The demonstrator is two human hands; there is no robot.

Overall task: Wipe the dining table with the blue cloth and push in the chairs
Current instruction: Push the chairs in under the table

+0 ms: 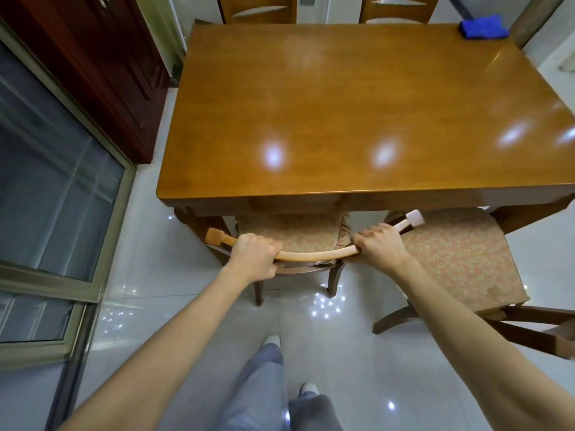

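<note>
Both hands grip the curved top rail (314,256) of the near-left chair (292,236). Left hand (255,256) wraps the rail toward its left end, fingers curled over the top, thumb under. Right hand (381,244) clenched round the rail near its right end, knuckles up. The chair's patterned seat cushion sits partly under the near edge of the dining table (357,113), front of the seat hidden below the tabletop, back legs on the pale tile floor (186,321).

Second chair (460,259) to the right stands pulled out and angled, most of its patterned seat clear of the table, its back rail at the right frame edge. Two more chair backs (261,9) show behind the far edge; how far they are tucked in can't be told from here.

Blue cloth (483,26) lies bunched on the far right corner of the table, well apart from both hands. Tabletop glossy with light reflections.

Dark red cabinet (93,57) stands left of the table, glass sliding door (56,181) nearer on the left. Person's grey trousers (264,384) and pale shoes at bottom centre
</note>
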